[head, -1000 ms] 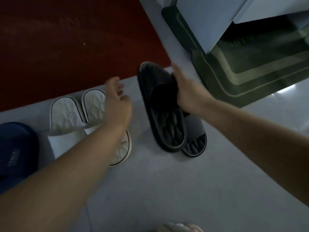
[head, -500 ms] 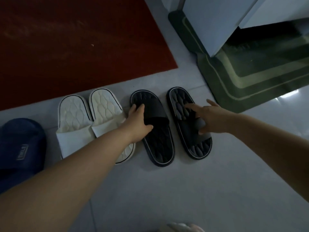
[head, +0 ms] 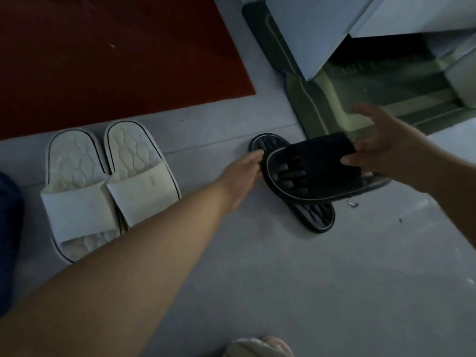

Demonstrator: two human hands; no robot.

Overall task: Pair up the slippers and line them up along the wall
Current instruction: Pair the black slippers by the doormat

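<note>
Nearest: one foot (head: 255, 347) in a pale slipper, at the bottom edge. Left hand (head: 243, 173) met the rim of the upper black slipper (head: 309, 173), fingertips at its edge; grasping or only touching, could not tell. That slipper was raised and tilted, crosswise over the lower black slipper (head: 316, 216), which lay flat on the grey floor (head: 283, 279). Right hand (head: 381, 150) held it by the strap (head: 324, 153), thumb on top. Count: black 2; white slippers (head: 139, 191) 2, side by side and touching, to the left; blue slipper (head: 7, 228) 1, cut off at the left edge. Beyond: red carpet (head: 116, 60), green mat (head: 322, 112).
</note>
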